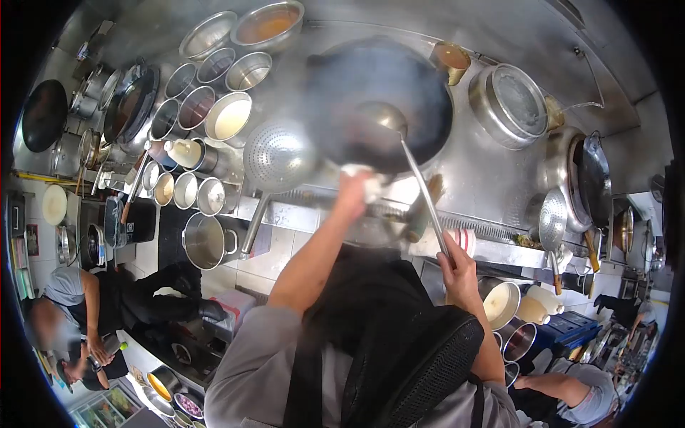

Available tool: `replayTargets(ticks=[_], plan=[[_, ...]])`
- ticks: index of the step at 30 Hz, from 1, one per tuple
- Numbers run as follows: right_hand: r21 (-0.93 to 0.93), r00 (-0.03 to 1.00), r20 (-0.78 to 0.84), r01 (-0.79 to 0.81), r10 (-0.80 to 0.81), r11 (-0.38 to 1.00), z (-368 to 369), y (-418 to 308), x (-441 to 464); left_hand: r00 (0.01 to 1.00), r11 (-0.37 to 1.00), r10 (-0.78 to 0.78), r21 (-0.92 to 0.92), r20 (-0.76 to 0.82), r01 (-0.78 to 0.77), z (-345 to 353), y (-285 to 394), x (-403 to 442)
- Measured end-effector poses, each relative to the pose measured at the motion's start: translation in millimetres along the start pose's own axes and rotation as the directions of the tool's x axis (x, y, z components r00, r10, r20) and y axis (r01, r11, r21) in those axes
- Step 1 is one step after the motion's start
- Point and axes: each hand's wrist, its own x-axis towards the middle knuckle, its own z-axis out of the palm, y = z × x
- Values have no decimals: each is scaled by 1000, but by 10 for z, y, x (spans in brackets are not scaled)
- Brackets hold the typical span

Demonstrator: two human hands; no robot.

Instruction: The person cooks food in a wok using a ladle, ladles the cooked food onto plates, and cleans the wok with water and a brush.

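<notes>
A large dark wok (432,107) sits on the steel stove in front of me, its inside blurred by steam. My left hand (352,194) is closed on a white cloth (372,185) at the wok's near edge; whether a handle lies under the cloth is hidden. My right hand (460,274) grips the end of a long-handled ladle (421,178), and the ladle's round bowl rests inside the wok. Beside the right hand, a white cloth with red stripes (442,242) lies along the stove's front edge. What the wok contains is too hazy to make out.
Left of the wok lies a perforated strainer (278,153), its handle jutting past the stove edge. Several metal bowls (230,118) stand behind it, above a steel pot (203,241). Rightward are a big lidded pot (510,103) and another strainer (553,220). Other people (71,299) work on both sides.
</notes>
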Motion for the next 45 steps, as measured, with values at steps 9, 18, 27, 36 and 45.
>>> replayTargets(ticks=[9, 18, 27, 36, 45], plan=[[-96, 983, -136, -136, 123, 986, 93, -111, 1006, 992, 982, -111, 148, -51, 118, -57, 277, -14], [-36, 996, 92, 23, -19, 999, 307, -196, 2070, 997, 873, 73, 483, -12, -59, -1820, 586, -1027], [-491, 968, 156, 247, -195, 835, -560, 92, 1296, 902, 159, 422, 972, 92, -174, -2022, 665, -1017], [-129, 986, -64, -163, 156, 978, 21, -273, 1058, 506, -139, 836, 975, 211, -175, -1992, 2801, 383], [508, 926, 152, -374, 346, 776, 533, -1372, 1142, 909, -499, 412, 850, 58, 172, -2768, 3144, 1986]])
